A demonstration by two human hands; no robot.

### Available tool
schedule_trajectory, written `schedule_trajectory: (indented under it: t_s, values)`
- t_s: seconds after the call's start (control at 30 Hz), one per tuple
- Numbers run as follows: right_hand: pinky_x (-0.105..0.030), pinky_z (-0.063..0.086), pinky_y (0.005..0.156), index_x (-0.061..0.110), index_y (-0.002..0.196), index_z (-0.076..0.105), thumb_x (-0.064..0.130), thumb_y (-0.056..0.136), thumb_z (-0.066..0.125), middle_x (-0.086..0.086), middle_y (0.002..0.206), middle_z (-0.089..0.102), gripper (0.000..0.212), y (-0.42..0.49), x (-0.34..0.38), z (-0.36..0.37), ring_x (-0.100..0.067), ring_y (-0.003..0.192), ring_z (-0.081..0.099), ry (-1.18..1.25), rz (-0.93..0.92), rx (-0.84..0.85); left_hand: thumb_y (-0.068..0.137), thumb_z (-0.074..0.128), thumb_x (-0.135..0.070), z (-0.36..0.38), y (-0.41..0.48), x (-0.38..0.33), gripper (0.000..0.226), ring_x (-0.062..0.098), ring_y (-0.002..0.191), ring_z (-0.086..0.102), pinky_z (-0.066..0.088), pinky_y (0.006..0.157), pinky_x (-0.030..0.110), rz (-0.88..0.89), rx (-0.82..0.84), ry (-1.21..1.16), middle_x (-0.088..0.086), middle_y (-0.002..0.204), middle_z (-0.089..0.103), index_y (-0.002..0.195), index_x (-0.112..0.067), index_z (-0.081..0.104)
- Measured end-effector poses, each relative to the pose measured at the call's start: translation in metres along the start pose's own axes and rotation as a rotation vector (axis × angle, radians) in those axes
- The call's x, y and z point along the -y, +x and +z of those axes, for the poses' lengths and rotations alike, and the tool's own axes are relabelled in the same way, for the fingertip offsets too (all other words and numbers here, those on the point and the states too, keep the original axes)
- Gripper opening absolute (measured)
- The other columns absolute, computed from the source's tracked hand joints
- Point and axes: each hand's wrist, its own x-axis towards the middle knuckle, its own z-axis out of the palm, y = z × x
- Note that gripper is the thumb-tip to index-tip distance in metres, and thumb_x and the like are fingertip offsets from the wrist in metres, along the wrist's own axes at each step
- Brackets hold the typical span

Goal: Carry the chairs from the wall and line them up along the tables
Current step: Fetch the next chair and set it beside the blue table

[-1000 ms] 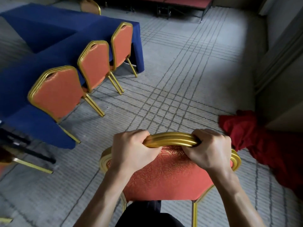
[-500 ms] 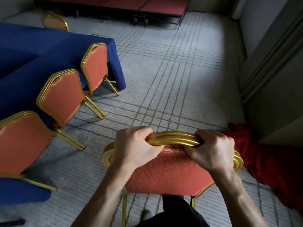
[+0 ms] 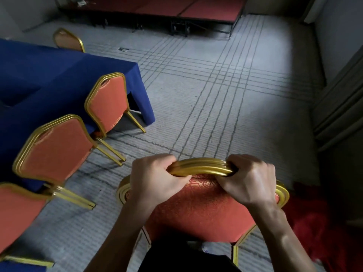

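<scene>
I hold a gold-framed chair with an orange padded back (image 3: 198,211) in front of me by its top rail. My left hand (image 3: 155,181) grips the rail on the left and my right hand (image 3: 247,183) grips it on the right, fingers curled over the gold frame. The seat and legs below are mostly hidden by my arms and body. On the left stands a table under a blue cloth (image 3: 49,75), with three matching chairs lined along its near side: a far chair (image 3: 108,103), a middle chair (image 3: 53,148) and a near chair (image 3: 15,214).
Another chair (image 3: 67,39) stands behind the blue table. A low red stage (image 3: 176,6) runs along the far wall. A red cloth (image 3: 322,230) lies heaped on the floor at the right, below a grey wall (image 3: 341,95). Grey lined carpet (image 3: 216,85) stretches ahead.
I have walked forward along the table with the chair in both hands. The row of chairs has slid down and left in view, and the stage has come closer.
</scene>
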Motion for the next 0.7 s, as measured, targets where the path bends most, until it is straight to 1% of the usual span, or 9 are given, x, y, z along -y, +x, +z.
schedule_trajectory:
  t_s: [0.1,0.17,0.27,0.37,0.5,0.57,0.67,0.7]
  values:
    - [-0.026,0.024,0.056,0.025,0.059,0.036,0.046,0.06,0.059,0.002,0.056,0.054,0.03,0.057,-0.02,0.019,-0.027,0.057,0.059,0.031,-0.006,0.007,0.062,0.08,-0.037,0.025,0.055,0.01,0.045,0.014,0.047,0.039,0.035,0.046,0.031,-0.013,-0.009,-0.003,-0.006,0.049,0.042,0.054,-0.018,0.04]
    - [-0.026,0.025,0.055,0.023,0.058,0.038,0.043,0.059,0.06,0.003,0.056,0.053,0.03,0.087,-0.03,0.038,-0.026,0.056,0.058,0.029,-0.021,0.017,0.062,0.08,-0.038,0.042,0.081,0.022,0.044,0.013,0.048,0.042,0.038,0.047,0.032,-0.043,0.014,-0.007,-0.006,0.049,0.044,0.054,-0.015,0.044]
    - [-0.026,0.031,0.053,0.018,0.056,0.049,0.041,0.056,0.066,0.004,0.056,0.055,0.029,0.145,-0.046,0.073,-0.022,0.058,0.06,0.008,-0.037,0.049,0.061,0.077,-0.043,0.077,0.131,0.048,0.043,0.012,0.048,0.043,0.041,0.048,0.033,-0.111,0.025,0.013,-0.004,0.049,0.045,0.054,-0.013,0.047]
    - [-0.023,0.027,0.054,0.019,0.056,0.052,0.038,0.054,0.07,0.006,0.055,0.054,0.026,0.209,-0.064,0.115,-0.018,0.057,0.057,-0.008,-0.03,0.055,0.06,0.075,-0.048,0.119,0.19,0.082,0.044,0.013,0.049,0.047,0.042,0.049,0.034,-0.15,0.035,0.017,-0.001,0.05,0.05,0.055,-0.012,0.049]
    - [-0.023,0.028,0.053,0.02,0.056,0.05,0.038,0.054,0.07,0.006,0.055,0.052,0.027,0.293,-0.082,0.156,-0.018,0.055,0.056,-0.015,0.015,0.063,0.058,0.07,-0.057,0.159,0.283,0.119,0.048,0.011,0.051,0.05,0.04,0.05,0.029,-0.129,0.07,0.016,-0.003,0.052,0.052,0.057,-0.014,0.049]
    - [-0.023,0.029,0.052,0.022,0.056,0.048,0.037,0.055,0.071,0.006,0.054,0.052,0.027,0.336,-0.089,0.17,-0.018,0.055,0.057,-0.035,0.026,0.03,0.058,0.073,-0.056,0.175,0.335,0.132,0.047,0.011,0.052,0.052,0.038,0.05,0.028,-0.076,0.068,-0.006,-0.004,0.053,0.053,0.057,-0.015,0.051]
    - [-0.023,0.03,0.053,0.022,0.057,0.051,0.038,0.055,0.071,0.007,0.055,0.054,0.026,0.405,-0.102,0.182,-0.018,0.056,0.057,-0.027,0.056,0.015,0.06,0.077,-0.051,0.192,0.41,0.145,0.044,0.011,0.051,0.05,0.039,0.048,0.031,0.012,0.082,-0.056,-0.004,0.052,0.052,0.056,-0.015,0.051]
    - [-0.023,0.03,0.053,0.022,0.057,0.051,0.039,0.055,0.07,0.007,0.056,0.054,0.026,0.415,-0.106,0.187,-0.017,0.056,0.057,-0.024,0.06,0.005,0.061,0.077,-0.05,0.197,0.42,0.147,0.044,0.011,0.05,0.049,0.04,0.047,0.031,0.014,0.081,-0.07,-0.004,0.052,0.051,0.056,-0.015,0.051]
